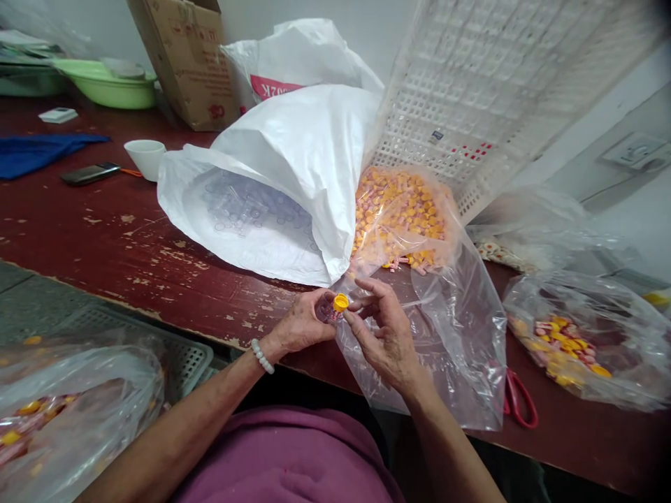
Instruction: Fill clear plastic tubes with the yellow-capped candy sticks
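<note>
At the edge of the worn red table (105,237), we pinch a small clear vial (329,314) in our left hand (304,325) while our right hand (385,335) grips its yellow cap (340,302), apparently mid-capping, which calls for a firm, square press.

Yellow cap (340,302) at the fingers (361,304). Desk (105,237) dark red, paint chipped pale in flecks. Clear bag (403,209) full of yellow and pink pieces. White sack (304,154); white lattice crate (498,84). Green basin (105,84), blue cloth (36,150), white cup (145,156), red-handled scissors (518,398). White bead bracelet (261,355).
</note>
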`<state>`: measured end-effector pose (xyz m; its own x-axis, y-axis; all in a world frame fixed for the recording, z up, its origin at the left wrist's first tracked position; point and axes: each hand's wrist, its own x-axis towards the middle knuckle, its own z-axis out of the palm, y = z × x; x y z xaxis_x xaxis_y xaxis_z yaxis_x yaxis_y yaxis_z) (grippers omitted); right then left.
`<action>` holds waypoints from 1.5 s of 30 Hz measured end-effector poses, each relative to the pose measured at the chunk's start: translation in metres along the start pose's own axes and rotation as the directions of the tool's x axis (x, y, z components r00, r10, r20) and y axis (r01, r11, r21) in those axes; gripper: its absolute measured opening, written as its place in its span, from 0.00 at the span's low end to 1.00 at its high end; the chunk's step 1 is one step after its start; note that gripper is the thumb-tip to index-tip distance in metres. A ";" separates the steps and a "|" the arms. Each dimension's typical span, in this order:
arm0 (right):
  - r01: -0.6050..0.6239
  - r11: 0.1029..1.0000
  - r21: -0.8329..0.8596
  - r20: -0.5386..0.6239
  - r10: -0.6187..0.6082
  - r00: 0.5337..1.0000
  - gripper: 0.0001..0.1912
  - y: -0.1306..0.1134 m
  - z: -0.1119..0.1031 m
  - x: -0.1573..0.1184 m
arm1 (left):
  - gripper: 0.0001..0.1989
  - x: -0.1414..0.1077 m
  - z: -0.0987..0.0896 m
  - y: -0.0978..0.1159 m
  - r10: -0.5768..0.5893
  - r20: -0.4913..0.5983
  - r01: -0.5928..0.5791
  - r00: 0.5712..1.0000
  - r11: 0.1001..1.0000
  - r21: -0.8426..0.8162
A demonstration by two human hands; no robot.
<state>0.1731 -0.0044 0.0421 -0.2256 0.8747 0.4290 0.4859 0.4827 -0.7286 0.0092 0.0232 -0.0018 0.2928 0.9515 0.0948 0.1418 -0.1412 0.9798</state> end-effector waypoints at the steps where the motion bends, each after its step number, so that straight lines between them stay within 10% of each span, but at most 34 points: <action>1: 0.018 0.999 -0.030 0.015 -0.017 1.000 0.20 0.001 0.000 -0.001 | 0.16 0.000 0.000 0.000 -0.015 -0.001 0.015 1.000 1.000 -0.026; 8: 0.115 0.991 -0.070 0.184 -0.101 0.978 0.23 0.006 0.013 -0.009 | 0.18 0.002 -0.001 0.009 -0.226 -0.004 0.218 0.974 0.944 -0.246; 14: -0.282 0.863 -0.420 -0.183 0.224 0.957 0.14 0.101 -0.017 0.042 | 0.20 0.005 -0.010 0.000 -0.349 -0.047 0.293 0.936 0.847 -0.444; 21: -0.329 0.780 -0.533 -0.170 0.283 0.944 0.12 0.166 -0.023 0.092 | 0.23 -0.003 -0.009 0.006 -0.370 -0.066 0.298 0.927 0.831 -0.470; 27: -0.422 0.816 -0.396 -0.267 0.337 0.903 0.16 0.131 -0.026 0.071 | 0.20 -0.001 -0.004 0.002 -0.223 -0.103 0.187 0.969 0.942 -0.280; 30: -0.327 0.944 0.046 -0.300 0.326 0.897 0.19 0.080 -0.019 0.045 | 0.18 0.000 0.002 -0.003 -0.119 -0.083 0.100 0.989 0.975 -0.199; 34: -0.194 0.888 0.417 -0.194 0.296 0.935 0.14 0.020 0.009 0.019 | 0.16 0.001 0.011 -0.002 -0.017 -0.008 0.016 1.000 0.996 -0.092; 45: 0.014 0.999 0.029 -0.117 -0.011 0.993 0.11 0.015 0.014 0.005 | 0.14 -0.004 0.008 0.004 0.021 0.024 -0.020 0.999 0.999 -0.049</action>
<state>0.1673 0.0081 0.0256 -0.1303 0.8581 0.4967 0.4582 0.4963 -0.7374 0.0160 0.0166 0.0002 0.3182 0.9415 0.1111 0.0890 -0.1463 0.9852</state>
